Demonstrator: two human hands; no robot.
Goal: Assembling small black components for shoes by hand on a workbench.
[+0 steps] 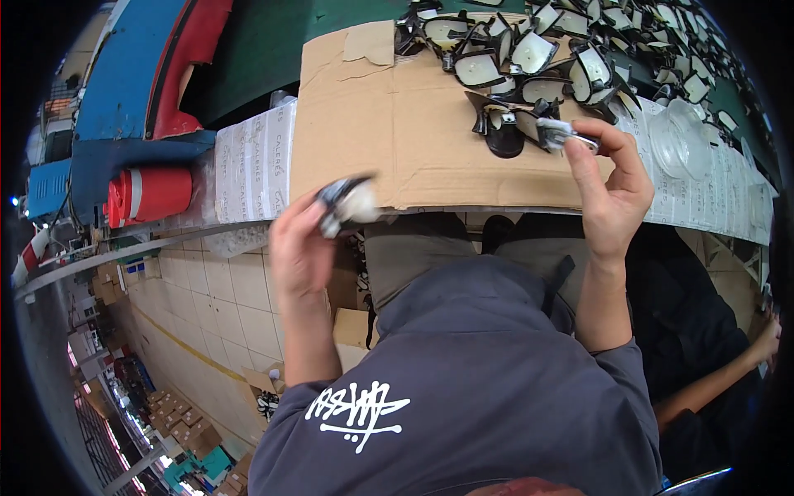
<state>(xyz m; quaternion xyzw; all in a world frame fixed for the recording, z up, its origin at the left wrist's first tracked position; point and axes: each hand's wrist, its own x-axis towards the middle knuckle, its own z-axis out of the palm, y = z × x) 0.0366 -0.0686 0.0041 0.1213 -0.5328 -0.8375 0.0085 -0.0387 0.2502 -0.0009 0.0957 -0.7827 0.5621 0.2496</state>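
Note:
My left hand [301,248] grips a black shoe part with a pale inner face [357,203], tilted and blurred by motion near the front edge of the cardboard sheet. Raised over the right side of the cardboard, my right hand [610,178] pinches a small tool with a whitish, fluffy-looking end [556,132]; its exact kind is unclear. Just left of that tool, a few similar black shoe parts [504,140] lie on the cardboard. Many more shoe parts [529,54] are heaped beyond them, black outside with cream inner faces.
The flattened cardboard sheet [347,132] covers the table's near middle. Clear plastic bowls [682,140] stand at the right, a red container [153,196] at the left. A blue and red structure [124,74] rises far left. Another person's forearm [715,384] shows at lower right.

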